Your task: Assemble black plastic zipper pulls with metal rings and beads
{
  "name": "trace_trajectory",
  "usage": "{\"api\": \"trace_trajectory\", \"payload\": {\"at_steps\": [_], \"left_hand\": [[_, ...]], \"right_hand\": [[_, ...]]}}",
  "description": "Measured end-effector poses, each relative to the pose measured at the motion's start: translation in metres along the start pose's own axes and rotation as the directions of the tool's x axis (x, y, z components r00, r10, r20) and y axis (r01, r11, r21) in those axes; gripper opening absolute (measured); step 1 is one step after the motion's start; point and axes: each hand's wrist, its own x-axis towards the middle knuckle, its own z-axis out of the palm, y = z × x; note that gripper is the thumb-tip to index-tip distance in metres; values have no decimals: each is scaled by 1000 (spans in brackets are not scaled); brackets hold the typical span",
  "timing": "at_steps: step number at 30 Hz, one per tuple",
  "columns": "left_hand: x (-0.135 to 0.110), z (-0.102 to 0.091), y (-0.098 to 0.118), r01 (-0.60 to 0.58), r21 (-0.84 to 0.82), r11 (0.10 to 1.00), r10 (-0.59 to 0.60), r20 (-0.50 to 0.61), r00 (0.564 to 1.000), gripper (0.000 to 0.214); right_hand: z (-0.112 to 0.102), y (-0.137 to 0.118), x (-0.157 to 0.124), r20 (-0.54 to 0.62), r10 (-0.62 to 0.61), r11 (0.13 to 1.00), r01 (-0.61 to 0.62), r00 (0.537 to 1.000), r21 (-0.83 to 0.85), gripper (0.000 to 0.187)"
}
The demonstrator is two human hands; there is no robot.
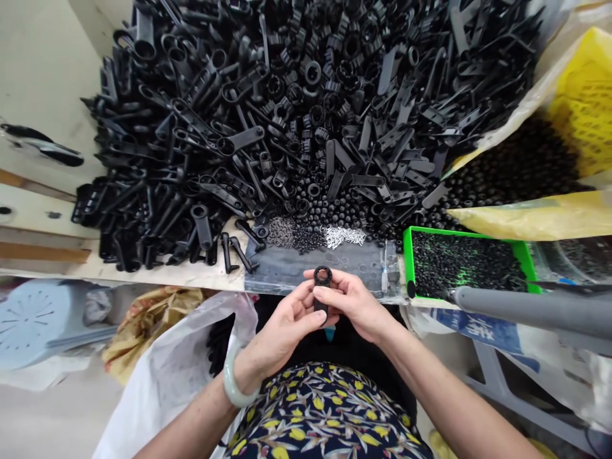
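Note:
Between both my hands is a black plastic handle [323,276] with a toothed ring at its top end, held in front of me just off the table's front edge. My left hand [299,312] grips its lower part, the thumb pressed on the body. From the other side my right hand [351,299] closes on it, with the thumb just below the ring. Part of the handle is hidden behind the fingers. Beyond my hands lies a dark mat [306,261], with small silver pins [342,236], grey bits [280,232] and tiny black parts [308,239] along its far side.
A large heap of black plastic parts [243,137] covers the back of the table. To the right stands a green tray [408,261] of small black pieces, near a grey tube [526,309]. Left below hang a white bag [157,376] and a blue stool [38,319].

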Motion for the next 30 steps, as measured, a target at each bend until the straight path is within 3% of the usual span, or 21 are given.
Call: {"api": "trace_trajectory", "payload": {"at_steps": [9, 13, 19, 23, 30], "left_hand": [[3, 1, -3, 23, -17, 1000, -24, -64, 998, 47], [4, 2, -7, -2, -14, 1000, 1, -96, 995, 47], [8, 0, -12, -122, 186, 975, 153, -159, 975, 47], [7, -1, -7, -139, 287, 948, 180, -122, 976, 46], [-4, -2, 3, -128, 410, 903, 131, 22, 991, 39]], "right_hand": [[0, 2, 5, 17, 61, 996, -62, 998, 57, 53], [2, 6, 7, -32, 18, 1000, -18, 999, 16, 53], [9, 12, 5, -97, -89, 993, 81, 991, -88, 51], [11, 10, -1, -49, -149, 983, 142, 988, -119, 51], [3, 7, -13, 72, -102, 989, 109, 992, -102, 51]]}}
